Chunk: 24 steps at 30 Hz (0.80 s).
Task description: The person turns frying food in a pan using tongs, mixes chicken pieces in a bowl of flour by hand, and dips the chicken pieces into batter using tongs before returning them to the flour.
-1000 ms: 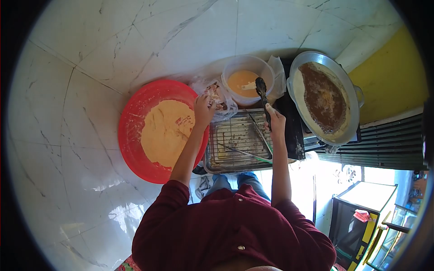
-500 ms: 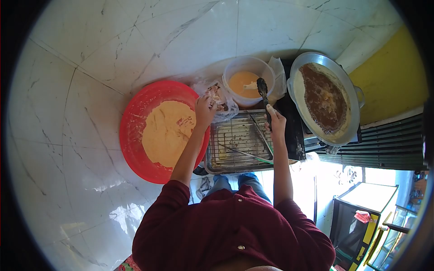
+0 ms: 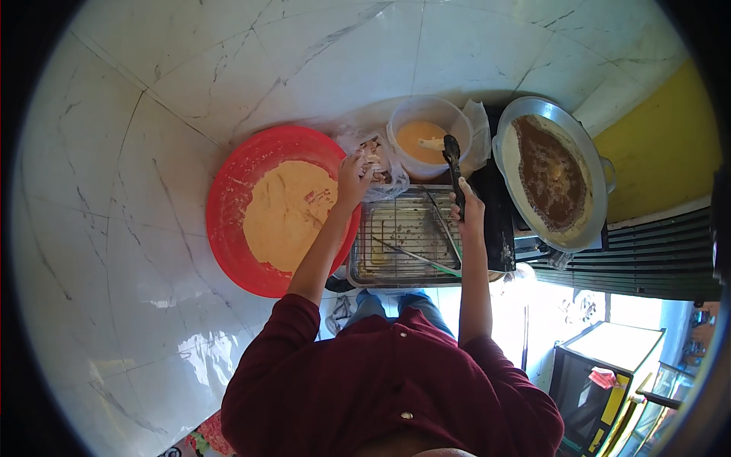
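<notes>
My left hand [image 3: 352, 181] is closed at the near-left edge of a clear plastic bag [image 3: 394, 184] with pale raw meat pieces [image 3: 374, 156] inside. Its fingertips are partly hidden against the bag. A red basin [image 3: 225, 221] of pale orange flour [image 3: 285, 217] lies under my left forearm. My right hand [image 3: 470, 207] grips black-handled tongs [image 3: 454, 161], their dark end pointing over the rim of a translucent tub [image 3: 462, 126]. Orange liquid [image 3: 419, 135] fills part of that tub, and a whitish piece [image 3: 432, 143] shows in it beside the tongs.
A wire rack on a metal tray [image 3: 407, 221] lies between my arms, with a second, slim pair of tongs [image 3: 426, 259] on it. At the right, a large pan [image 3: 512, 179] of bubbling brown oil [image 3: 552, 171] sits over a black stove [image 3: 495, 228]. A tiled wall stands behind.
The whole view has shifted slightly. Both hands, the tongs and the bag keep almost the same places relative to the tub and basin.
</notes>
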Each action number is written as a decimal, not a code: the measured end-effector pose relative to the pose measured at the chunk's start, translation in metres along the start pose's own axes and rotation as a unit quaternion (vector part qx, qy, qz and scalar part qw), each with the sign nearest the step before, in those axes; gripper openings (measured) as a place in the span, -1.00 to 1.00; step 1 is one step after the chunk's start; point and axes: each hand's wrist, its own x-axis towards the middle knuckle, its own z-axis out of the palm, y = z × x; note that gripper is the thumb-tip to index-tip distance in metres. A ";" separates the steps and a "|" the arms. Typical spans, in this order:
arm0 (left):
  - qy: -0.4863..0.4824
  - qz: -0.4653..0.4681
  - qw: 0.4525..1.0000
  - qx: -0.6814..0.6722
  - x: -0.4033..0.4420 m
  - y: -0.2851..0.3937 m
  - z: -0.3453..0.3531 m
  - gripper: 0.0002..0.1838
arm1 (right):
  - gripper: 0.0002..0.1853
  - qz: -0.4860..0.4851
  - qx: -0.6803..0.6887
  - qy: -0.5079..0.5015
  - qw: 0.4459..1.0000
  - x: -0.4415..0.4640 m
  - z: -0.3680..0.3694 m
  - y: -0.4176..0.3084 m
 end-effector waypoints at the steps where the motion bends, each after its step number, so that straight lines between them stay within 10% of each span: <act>1: -0.005 -0.034 0.999 -0.038 0.000 0.000 -0.003 -0.80 | -0.76 0.014 0.032 -0.017 0.999 -0.001 0.000 -0.001; 8: 0.049 -0.150 0.979 -0.132 -0.058 0.001 -0.076 -0.75 | -0.75 0.048 0.082 -0.135 0.986 -0.023 0.007 -0.007; 24: 0.213 -0.324 0.913 0.129 -0.189 0.006 -0.196 -0.65 | -0.67 0.063 -0.354 -0.413 0.837 -0.046 0.170 0.082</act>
